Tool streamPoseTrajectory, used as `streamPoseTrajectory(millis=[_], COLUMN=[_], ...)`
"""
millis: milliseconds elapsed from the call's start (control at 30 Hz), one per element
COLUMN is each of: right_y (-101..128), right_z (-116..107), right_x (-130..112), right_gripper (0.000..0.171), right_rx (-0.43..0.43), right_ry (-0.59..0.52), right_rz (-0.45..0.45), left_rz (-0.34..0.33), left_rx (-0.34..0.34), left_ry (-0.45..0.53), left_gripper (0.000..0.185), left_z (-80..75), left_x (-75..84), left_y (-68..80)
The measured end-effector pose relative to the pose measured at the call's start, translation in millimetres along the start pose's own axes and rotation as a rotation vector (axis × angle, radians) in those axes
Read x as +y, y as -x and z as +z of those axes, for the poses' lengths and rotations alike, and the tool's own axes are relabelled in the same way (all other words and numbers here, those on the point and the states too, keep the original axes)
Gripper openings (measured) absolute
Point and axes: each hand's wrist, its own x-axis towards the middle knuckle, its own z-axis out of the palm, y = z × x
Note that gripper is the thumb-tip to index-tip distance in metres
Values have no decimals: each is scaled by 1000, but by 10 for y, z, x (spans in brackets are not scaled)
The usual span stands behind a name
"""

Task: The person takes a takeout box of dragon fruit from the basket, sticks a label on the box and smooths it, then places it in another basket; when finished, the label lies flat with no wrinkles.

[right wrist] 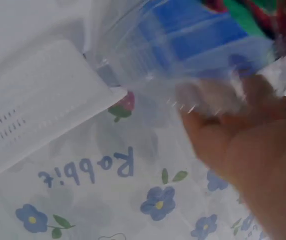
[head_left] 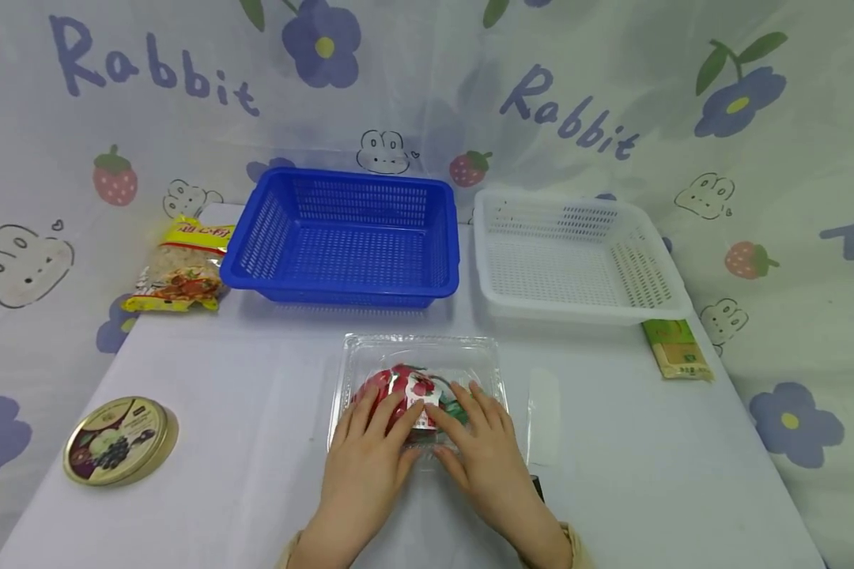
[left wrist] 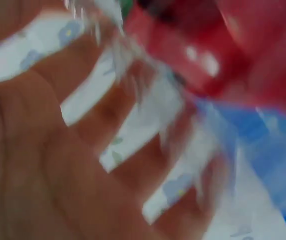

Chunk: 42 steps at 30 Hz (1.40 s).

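A clear plastic clamshell box (head_left: 420, 353) lies at the table's near middle, and a red item with a white and green label (head_left: 398, 383) shows through its lid. Both hands lie flat on the lid, side by side with the fingers straight and spread. My left hand (head_left: 375, 431) covers the box's near left part and my right hand (head_left: 478, 431) its near right part. In the blurred left wrist view, the spread fingers (left wrist: 127, 120) lie against the clear plastic with the red item (left wrist: 233, 55) beyond. In the right wrist view, the right hand (right wrist: 243, 145) touches the clear box (right wrist: 183, 55).
A blue basket (head_left: 341, 237) and a white basket (head_left: 576, 253) stand side by side behind the box. A yellow snack bag (head_left: 181, 265) lies at the far left, a round tin (head_left: 121, 440) at the near left, and a green packet (head_left: 678, 349) at the right edge.
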Motion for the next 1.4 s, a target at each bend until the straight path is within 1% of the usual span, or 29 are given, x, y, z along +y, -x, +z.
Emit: streamPoseTrajectory(millis=[67,167,233,300,400,500,633,700,767,900,1000,1100,1200,1300,1400], right_y=[-8,-52,-92,-118,-114,-96,-90,-80,-63,-9,49,110,161,197,224], right_z=[51,118,143,150,144,137,129,126,124,111,82,48,15,-4,-6], right_x=[-52,-120,-148,-153,-132,-105,-68,-55,-37,32,116,202,275,331,374], right_gripper=[42,44,45,48,53,58,60,62,62,58,58,61,67,79,97], right_rx=[-5,19,26,27,2,-7,-2,-12,-31,-61,-96,-150,-211,-255,-274], right_ry=[43,111,142,156,147,119,93,80,58,-15,-133,-284,-404,-464,-493], right_rz=[54,132,181,218,270,298,285,280,291,347,411,467,474,448,414], left_rz=[-31,-81,-122,-167,-246,-298,-299,-300,-316,-376,-411,-419,-395,-365,-342], left_rx=[46,130,162,165,112,57,19,-3,-31,-98,-149,-195,-224,-252,-284], left_ry=[-35,-71,-77,-71,-51,-20,0,9,35,128,198,251,302,393,483], left_gripper=[50,49,48,49,53,55,54,54,54,54,55,56,62,76,98], left_z=[68,166,214,236,233,215,193,182,168,114,71,40,42,46,50], left_x=[48,96,112,116,104,64,28,20,4,-59,-120,-198,-301,-424,-516], left_y=[-26,-86,-120,-137,-136,-135,-146,-137,-121,-71,-31,20,67,124,189])
